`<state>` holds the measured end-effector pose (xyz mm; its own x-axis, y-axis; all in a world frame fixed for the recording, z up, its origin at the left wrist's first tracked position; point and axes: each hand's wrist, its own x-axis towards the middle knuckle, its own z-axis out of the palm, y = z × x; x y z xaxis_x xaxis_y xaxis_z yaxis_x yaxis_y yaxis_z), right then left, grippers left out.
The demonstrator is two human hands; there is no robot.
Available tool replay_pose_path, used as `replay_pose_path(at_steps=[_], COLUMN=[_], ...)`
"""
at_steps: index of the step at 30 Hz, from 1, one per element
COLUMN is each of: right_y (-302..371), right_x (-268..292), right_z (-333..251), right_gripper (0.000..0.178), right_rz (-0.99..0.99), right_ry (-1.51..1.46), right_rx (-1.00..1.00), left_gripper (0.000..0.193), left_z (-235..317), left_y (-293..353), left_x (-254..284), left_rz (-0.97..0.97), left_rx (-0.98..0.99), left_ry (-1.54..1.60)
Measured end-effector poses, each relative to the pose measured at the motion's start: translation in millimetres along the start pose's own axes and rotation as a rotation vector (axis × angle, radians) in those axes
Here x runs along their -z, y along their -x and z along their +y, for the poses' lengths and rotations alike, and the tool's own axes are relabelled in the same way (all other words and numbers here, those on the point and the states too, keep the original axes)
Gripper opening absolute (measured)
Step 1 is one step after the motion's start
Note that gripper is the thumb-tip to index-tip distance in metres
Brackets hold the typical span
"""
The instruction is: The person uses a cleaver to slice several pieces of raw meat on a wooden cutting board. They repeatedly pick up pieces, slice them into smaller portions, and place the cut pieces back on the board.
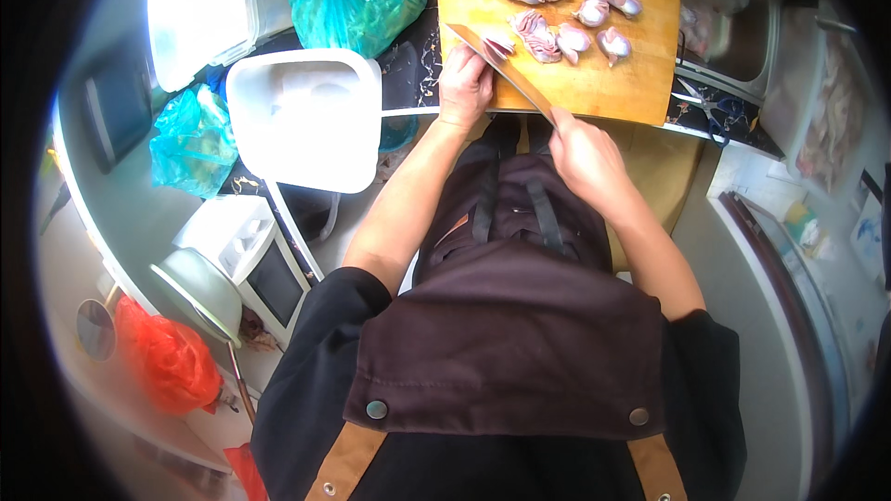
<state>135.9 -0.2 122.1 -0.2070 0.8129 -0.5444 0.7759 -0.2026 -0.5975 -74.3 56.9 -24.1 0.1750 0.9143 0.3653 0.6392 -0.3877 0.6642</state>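
Note:
My right hand [589,162] is wrapped around the handle of a knife [509,71]. Its long blade slants up and left across the wooden cutting board [640,83], over a pinkish piece of raw meat [501,43], which shows partly beyond the blade. At the board's left edge my left hand [466,85] has its fingers curled against that meat, beside the blade; the blade and fingers hide part of it. Farther up the board lie several pinkish-purple raw meat lumps [536,35] that look like gizzards, rounded, with pale whitish patches.
Left of the board stand a white plastic tub [306,167], a teal bag of greens [362,0] and a smaller teal bag [193,139]. To the right are scissors [713,107], a metal basin [742,46] and a clear container of raw meat [826,121]. A red bag [172,362] sits lower left.

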Motion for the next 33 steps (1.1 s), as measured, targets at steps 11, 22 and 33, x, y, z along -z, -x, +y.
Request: replay_pose_path(at_steps=[11,22,33], right_y=[-51,25,23], right_x=[-23,35,4], right_z=[0,56,-7], right_gripper=[0.024,0.026,0.03], right_rz=[0.084,-0.103,0.076], right_ry=[-0.032,-0.142,0.018], right_rx=[0.079,-0.115,-0.009], left_gripper=[0.024,0.017,0.026], left_z=[3,4,-5], left_y=[-1,-3,5], left_x=[2,11,4], left_rz=[0.003,-0.017,-0.037], left_rx=[0.015,-0.028,-0.062], left_ry=[0.027,0.006,-0.043])
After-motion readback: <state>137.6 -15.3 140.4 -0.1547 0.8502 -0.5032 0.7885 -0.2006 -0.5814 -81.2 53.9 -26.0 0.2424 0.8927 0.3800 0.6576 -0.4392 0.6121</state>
